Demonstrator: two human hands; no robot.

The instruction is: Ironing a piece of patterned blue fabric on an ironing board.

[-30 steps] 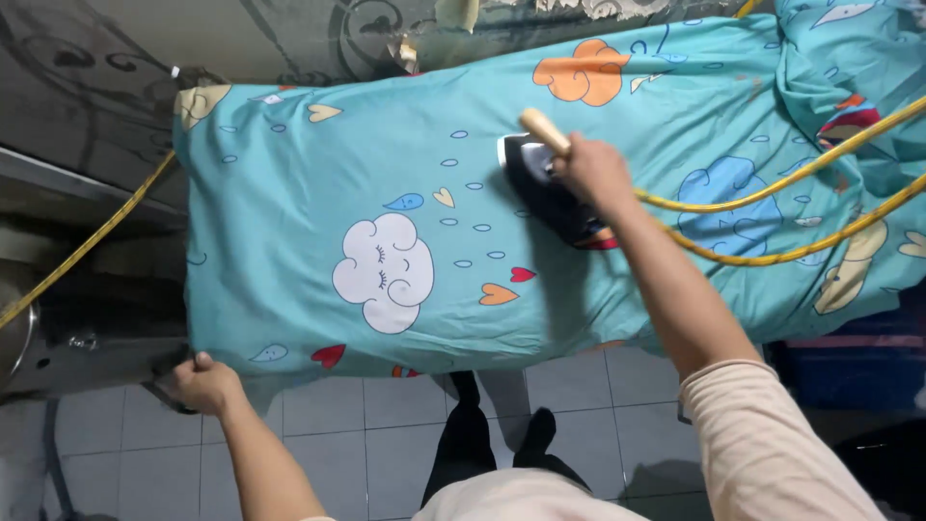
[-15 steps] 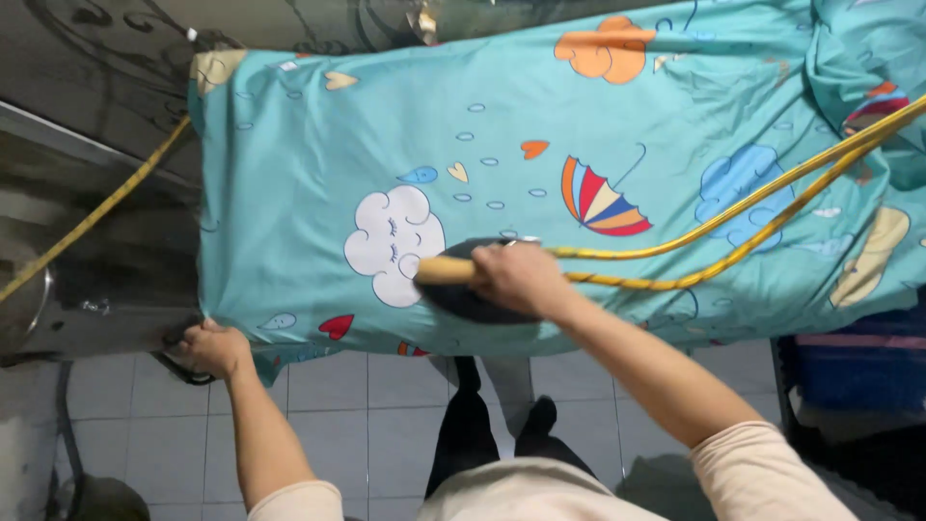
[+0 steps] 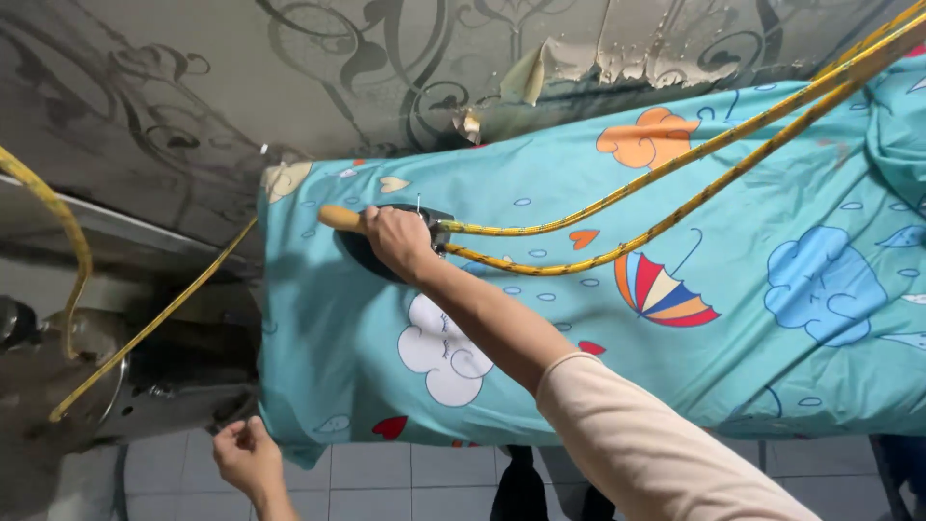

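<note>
The right hand [image 3: 400, 241] is closed around the wooden handle [image 3: 340, 218] of the dark iron [image 3: 371, 253] at ten o'clock on the turquoise cloth [image 3: 540, 357], while the left hand [image 3: 249, 455] pinches its seven o'clock corner.

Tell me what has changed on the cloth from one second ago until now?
The right hand slid the iron leftward across the blue cloth to its left end. The yellow cords trailed after it. The left hand stayed at the cloth's near left corner.
</note>
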